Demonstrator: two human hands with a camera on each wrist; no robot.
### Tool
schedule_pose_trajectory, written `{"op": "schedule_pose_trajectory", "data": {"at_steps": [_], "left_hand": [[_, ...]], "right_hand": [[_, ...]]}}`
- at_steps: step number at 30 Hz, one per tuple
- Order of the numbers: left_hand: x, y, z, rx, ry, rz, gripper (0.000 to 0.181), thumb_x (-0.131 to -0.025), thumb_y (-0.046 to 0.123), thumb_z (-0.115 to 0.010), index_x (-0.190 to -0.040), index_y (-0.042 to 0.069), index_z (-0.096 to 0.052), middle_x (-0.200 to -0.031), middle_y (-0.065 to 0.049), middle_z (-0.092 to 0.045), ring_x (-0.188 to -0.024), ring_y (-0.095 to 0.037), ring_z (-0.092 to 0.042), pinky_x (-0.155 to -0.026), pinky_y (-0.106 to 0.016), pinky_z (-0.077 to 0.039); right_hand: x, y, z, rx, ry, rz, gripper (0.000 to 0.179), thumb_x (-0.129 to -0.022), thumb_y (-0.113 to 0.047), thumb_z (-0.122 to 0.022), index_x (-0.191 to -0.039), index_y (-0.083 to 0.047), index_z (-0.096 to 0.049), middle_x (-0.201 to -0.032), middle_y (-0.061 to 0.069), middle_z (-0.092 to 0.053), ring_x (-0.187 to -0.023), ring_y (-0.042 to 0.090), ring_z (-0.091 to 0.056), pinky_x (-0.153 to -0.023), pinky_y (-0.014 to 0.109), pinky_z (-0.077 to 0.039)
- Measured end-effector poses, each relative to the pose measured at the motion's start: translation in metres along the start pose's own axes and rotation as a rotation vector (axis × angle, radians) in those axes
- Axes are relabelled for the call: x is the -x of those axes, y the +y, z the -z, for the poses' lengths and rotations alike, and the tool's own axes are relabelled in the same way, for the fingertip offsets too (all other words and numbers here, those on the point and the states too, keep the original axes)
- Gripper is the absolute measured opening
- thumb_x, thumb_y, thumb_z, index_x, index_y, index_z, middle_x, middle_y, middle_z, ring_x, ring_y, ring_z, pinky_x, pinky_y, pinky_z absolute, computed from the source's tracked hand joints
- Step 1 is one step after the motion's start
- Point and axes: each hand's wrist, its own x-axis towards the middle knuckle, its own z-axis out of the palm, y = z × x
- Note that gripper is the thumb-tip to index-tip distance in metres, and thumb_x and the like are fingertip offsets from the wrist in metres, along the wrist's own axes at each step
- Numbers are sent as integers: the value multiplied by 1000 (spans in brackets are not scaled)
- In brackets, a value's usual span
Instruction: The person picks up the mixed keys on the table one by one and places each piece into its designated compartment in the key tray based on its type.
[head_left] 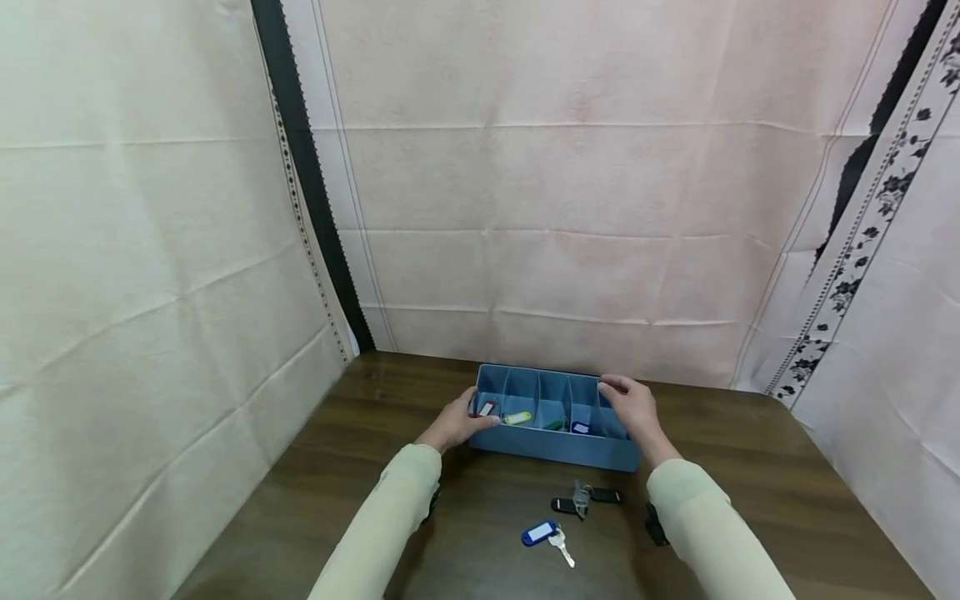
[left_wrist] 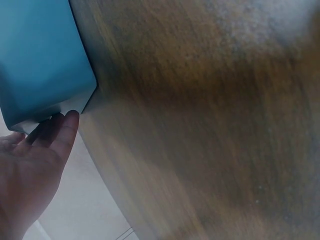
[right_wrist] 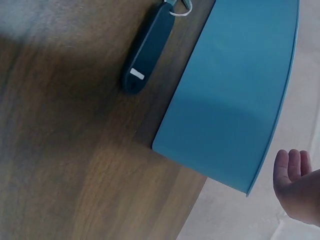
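Note:
A blue divided box (head_left: 555, 450) lies near the back of the table, with key tags in several compartments: a red tag (head_left: 487, 408), a yellow tag (head_left: 517, 417), a green tag (head_left: 553, 425) and a blue tag (head_left: 581, 427). My left hand (head_left: 455, 423) is at the box's left end; in the left wrist view its extended fingers (left_wrist: 64, 135) lie along the end wall. At the other end, my right hand (head_left: 632, 407) is over the far right corner. The right wrist view shows its fingers (right_wrist: 281, 167) loosely bent, beside the rim.
In front of the box lie keys with black tags (head_left: 606, 495). Closer to me, a blue tag (head_left: 539, 532) with a silver key (head_left: 561, 546) rests on the brown wooden table (head_left: 480, 542). Pale cloth (head_left: 562, 208) hangs behind and at both sides.

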Motion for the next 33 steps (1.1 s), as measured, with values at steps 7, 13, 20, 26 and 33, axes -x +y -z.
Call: {"op": "schedule_pose_trajectory", "data": {"at_steps": [7,13,20,26,33], "left_hand": [[-1,-1,1,3,6,6,96,-85,51,-74,-158,14,-23,-155,-18,-36,-132,-37,-41,-107,-61,-34],[-1,-2,0,-2,10,10,94,-86,50,-74,-158,15,-23,-155,-18,-36,-133,-38,-41,-107,-62,-34],[-1,-2,0,4,4,3,93,-87,48,-74,-158,15,-22,-155,-18,-35,-132,-38,-41,-107,-61,-34],[-2,-2,0,1,3,3,95,-86,49,-74,-158,14,-22,-155,-18,-35,-132,-37,-41,-107,-60,-35],[0,1,1,-8,3,10,95,-86,48,-74,-158,14,-22,-155,-19,-35,-133,-37,-41,-108,-60,-34]], "right_hand": [[9,0,-2,-21,-38,10,46,-102,-33,-57,-137,-4,-57,-137,22,-55,-124,39,-52,-103,53,-42],[21,-2,-2,-19,-78,56,45,-102,-34,-57,-137,-6,-58,-136,20,-56,-124,38,-52,-104,52,-43],[41,-1,1,12,-118,116,44,-101,-36,-58,-134,-7,-61,-132,18,-60,-120,35,-56,-99,49,-47],[56,1,0,-6,-146,145,40,-101,-32,-59,-131,-6,-63,-128,15,-63,-115,31,-59,-97,46,-50],[82,5,-4,-46,-195,114,34,-100,-27,-62,-127,-7,-66,-121,9,-66,-107,24,-60,-93,41,-52]]}}
